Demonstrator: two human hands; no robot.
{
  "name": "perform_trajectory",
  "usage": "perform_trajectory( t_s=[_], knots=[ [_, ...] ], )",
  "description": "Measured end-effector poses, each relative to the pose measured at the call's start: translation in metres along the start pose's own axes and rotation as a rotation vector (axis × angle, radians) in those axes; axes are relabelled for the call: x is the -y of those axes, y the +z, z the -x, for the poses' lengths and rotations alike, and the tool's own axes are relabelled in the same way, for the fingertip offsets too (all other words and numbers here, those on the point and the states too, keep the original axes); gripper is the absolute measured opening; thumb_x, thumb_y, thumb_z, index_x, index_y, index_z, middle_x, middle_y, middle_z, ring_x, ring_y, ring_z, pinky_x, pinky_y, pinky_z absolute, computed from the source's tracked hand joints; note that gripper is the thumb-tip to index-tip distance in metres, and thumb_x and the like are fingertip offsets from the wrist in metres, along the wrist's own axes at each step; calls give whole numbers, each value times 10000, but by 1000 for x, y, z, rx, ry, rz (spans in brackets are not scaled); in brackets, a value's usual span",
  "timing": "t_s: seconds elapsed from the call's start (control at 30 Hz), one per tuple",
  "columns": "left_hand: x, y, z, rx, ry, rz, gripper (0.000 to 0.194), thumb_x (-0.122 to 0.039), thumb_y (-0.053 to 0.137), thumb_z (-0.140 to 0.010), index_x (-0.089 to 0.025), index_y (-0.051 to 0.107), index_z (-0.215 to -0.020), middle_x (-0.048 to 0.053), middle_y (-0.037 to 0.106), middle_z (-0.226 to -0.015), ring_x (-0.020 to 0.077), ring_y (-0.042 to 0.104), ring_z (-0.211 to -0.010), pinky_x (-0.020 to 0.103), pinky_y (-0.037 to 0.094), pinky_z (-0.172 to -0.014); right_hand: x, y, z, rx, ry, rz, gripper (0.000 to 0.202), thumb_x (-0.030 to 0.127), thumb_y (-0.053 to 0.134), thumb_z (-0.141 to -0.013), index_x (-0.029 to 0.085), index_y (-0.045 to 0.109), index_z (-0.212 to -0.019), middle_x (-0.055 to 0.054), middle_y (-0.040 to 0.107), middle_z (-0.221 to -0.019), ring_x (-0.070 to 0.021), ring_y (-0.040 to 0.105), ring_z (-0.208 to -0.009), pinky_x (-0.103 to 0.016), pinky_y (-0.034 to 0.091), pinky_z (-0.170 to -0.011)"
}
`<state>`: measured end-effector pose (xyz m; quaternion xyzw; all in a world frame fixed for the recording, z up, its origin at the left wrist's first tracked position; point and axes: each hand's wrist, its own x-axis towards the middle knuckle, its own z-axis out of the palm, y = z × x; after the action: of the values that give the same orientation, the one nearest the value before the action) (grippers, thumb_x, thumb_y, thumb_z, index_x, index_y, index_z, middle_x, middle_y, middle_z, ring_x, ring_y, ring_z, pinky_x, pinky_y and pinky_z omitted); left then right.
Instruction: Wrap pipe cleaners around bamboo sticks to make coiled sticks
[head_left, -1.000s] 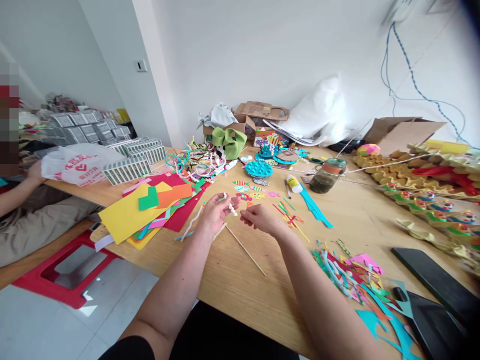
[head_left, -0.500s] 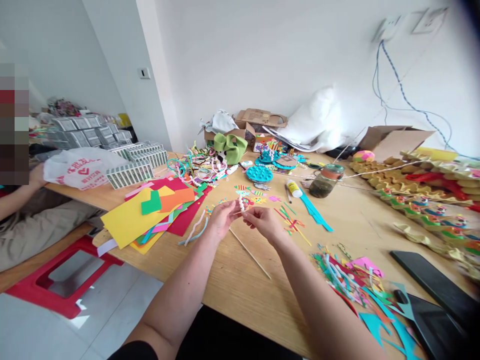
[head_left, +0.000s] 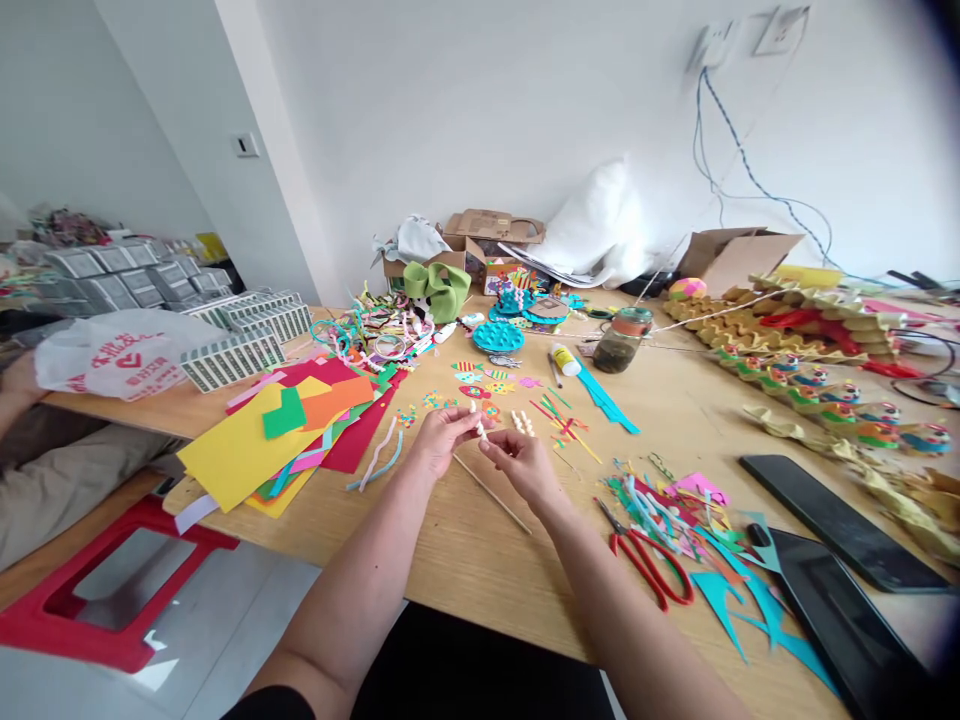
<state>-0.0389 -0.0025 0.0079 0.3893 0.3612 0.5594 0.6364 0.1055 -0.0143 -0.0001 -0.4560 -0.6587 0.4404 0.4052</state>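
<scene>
Both of my hands meet above the middle of the table. My left hand (head_left: 444, 437) pinches the upper end of a small white coiled pipe cleaner (head_left: 478, 420). At its lower end, the thumb and fingers of my right hand (head_left: 521, 462) are closed on the same coil. More white coils (head_left: 523, 423) lie just beyond my right hand. A thin wooden stick (head_left: 495, 495) rests on the table below my hands. Behind them are several colourful paper fish (head_left: 499, 388). Pink and blue pipe cleaners (head_left: 382, 455) lie to the left of my left hand.
Coloured paper sheets (head_left: 247, 440) are piled at left. Red-handled scissors (head_left: 652, 565), paper scraps (head_left: 667, 510) and a black phone (head_left: 840, 520) lie at right. A glass jar (head_left: 622, 342) and a glue bottle (head_left: 565, 360) stand farther back. Another person's hand (head_left: 19, 375) is at far left.
The view has swung right, bringing the scissors into sight. The white coil has tilted between my fingers, and the thin strip across my hands no longer shows. White coils beyond my right hand are now visible.
</scene>
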Motion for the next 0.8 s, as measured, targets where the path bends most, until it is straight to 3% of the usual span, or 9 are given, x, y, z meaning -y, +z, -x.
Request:
perform_trajectory(
  t_s=[0.27,0.8],
  knots=[
    [-2,5,4,27,-12,0,245,-301,735,-621,-101,691,-756,71,685,-696,152,631,-702,265,462,-718,-6,8,8,-106,-61,-1,312,439,577,-721,130,619,-697,1,513,-545,-97,390,-487,-231,300,-465],
    [-2,4,4,50,-32,-29,252,-296,745,-613,-99,686,-760,74,690,-725,151,628,-720,275,468,-731,0,4,11,-151,-57,79,256,382,568,-730,135,582,-666,4,493,-548,-93,377,-487,-228,296,-466]
  ],
)
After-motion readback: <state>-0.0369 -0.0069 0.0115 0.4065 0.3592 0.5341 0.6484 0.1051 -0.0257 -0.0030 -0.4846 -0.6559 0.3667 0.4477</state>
